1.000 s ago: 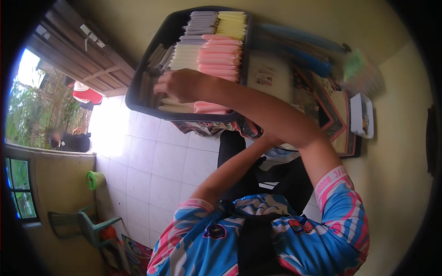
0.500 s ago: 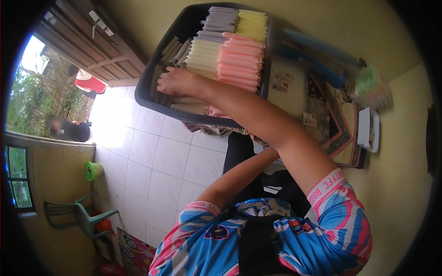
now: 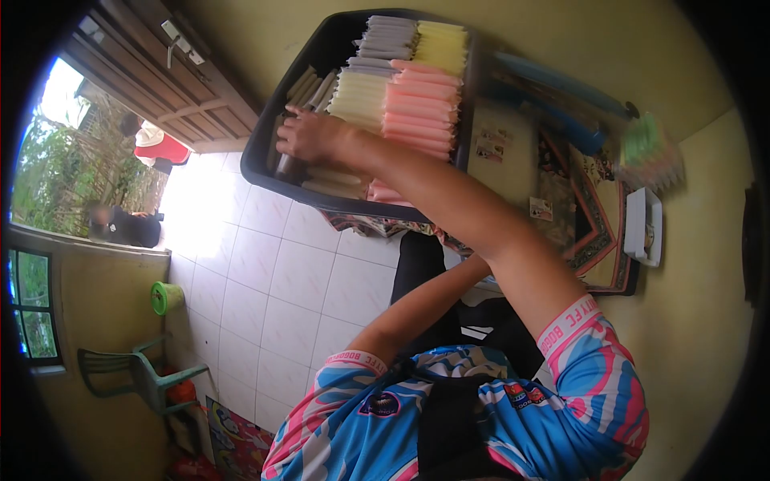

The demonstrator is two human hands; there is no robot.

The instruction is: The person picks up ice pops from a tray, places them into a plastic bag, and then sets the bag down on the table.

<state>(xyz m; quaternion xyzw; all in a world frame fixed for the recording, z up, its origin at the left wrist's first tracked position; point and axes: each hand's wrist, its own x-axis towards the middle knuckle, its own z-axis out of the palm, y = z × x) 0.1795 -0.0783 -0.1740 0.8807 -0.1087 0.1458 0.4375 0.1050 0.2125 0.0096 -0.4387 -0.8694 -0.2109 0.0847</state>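
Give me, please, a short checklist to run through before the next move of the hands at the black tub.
1. Right hand within the rim of the black tub: ok.
2. Right hand gripping a packet: cannot tell, its fingertips are not clearly visible.
3. Left hand in sight: not ok, the right forearm hides it.
4. Pink packets clear of the arm: not ok, the right forearm crosses over them.
5. Yellow packets and lilac packets lying uncovered: ok, at the tub's far end.
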